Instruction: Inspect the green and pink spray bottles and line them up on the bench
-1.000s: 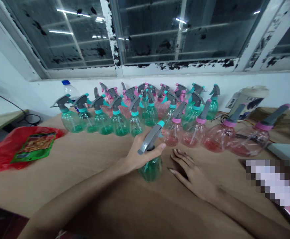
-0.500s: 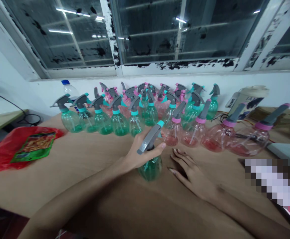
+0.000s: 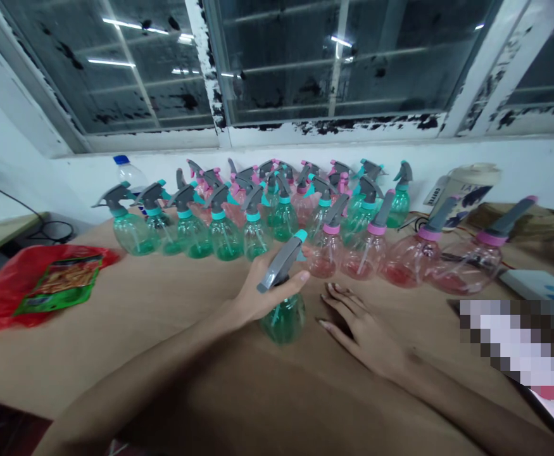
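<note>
My left hand [image 3: 252, 291] is wrapped round the neck of a green spray bottle [image 3: 283, 323] with a grey trigger head and a teal nozzle. That bottle stands on the wooden table in front of me. To its right, my right hand [image 3: 359, 332] lies flat on the tabletop, fingers stretched out, holding nothing. Beyond the left hand, a row of green spray bottles [image 3: 226, 237] with teal collars stands upright. Several pink spray bottles [image 3: 362, 256] with grey heads and pink collars stand just beyond the right hand.
A red plastic bag [image 3: 1, 285] with a green food packet [image 3: 61, 285] lies at the left. More spray bottles and a clear bottle with a blue cap [image 3: 127, 171] stand against the wall. At the right are a white carton [image 3: 464, 190], a white box [image 3: 530, 285] and a blurred-out flat item [image 3: 523, 361].
The whole view has shifted slightly, so things appear a little further left. My left hand still grips the green spray bottle, and my right hand stays flat on the table.
</note>
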The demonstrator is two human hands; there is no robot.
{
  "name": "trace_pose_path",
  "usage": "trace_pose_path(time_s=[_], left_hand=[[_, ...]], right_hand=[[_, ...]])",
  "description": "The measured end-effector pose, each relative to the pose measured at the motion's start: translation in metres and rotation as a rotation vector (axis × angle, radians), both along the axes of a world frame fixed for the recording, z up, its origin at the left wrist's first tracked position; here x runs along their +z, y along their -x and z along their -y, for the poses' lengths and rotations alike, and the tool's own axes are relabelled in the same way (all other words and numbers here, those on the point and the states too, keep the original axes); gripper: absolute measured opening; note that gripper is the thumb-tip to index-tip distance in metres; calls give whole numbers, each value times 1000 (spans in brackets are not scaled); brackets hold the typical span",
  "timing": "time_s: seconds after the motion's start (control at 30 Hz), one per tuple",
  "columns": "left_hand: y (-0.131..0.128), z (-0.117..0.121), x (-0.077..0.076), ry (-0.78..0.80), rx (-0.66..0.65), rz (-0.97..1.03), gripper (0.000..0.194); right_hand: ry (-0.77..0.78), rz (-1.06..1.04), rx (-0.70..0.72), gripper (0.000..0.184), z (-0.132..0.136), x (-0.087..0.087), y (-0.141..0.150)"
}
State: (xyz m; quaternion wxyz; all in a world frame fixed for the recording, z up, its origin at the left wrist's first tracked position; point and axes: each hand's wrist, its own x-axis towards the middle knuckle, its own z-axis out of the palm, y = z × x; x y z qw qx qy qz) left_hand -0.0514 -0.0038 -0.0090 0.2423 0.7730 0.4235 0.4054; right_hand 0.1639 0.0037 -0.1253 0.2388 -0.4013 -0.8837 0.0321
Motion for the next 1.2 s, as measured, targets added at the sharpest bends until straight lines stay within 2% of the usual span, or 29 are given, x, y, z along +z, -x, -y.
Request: trace_pose_path(time_s=[0.2, 0.37, 0.43, 0.53, 0.63, 0.73, 0.87, 1.03, 1.2], left_hand=[[9, 1, 9, 57, -6, -77, 51], [24, 9, 9, 57, 20, -150, 67], [28, 16, 8, 33, 97, -189, 59], [30, 25, 7, -37, 230, -261, 36], [28, 24, 8, -86, 280, -332, 28], [27, 7, 8, -83, 331, -357, 32], [23, -31, 5, -106, 421, -328, 33], [19, -74, -2, -135, 429, -288, 28], [16, -97, -8, -164, 443, -258, 28]], right_hand=[[-2, -25, -6, 48, 1, 4, 3], [4, -29, -6, 48, 1, 5, 3], [3, -44, -1, 48, 1, 4, 3], [-4, -77, 3, 47, 1, 3, 3], [-8, -68, 0, 48, 0, 3, 3], [2, -20, -6, 49, 0, 4, 3], [2, 2, -10, 50, 0, 5, 4], [-11, -41, -13, 48, 1, 6, 4], [-3, -57, -8, 48, 1, 6, 4]])
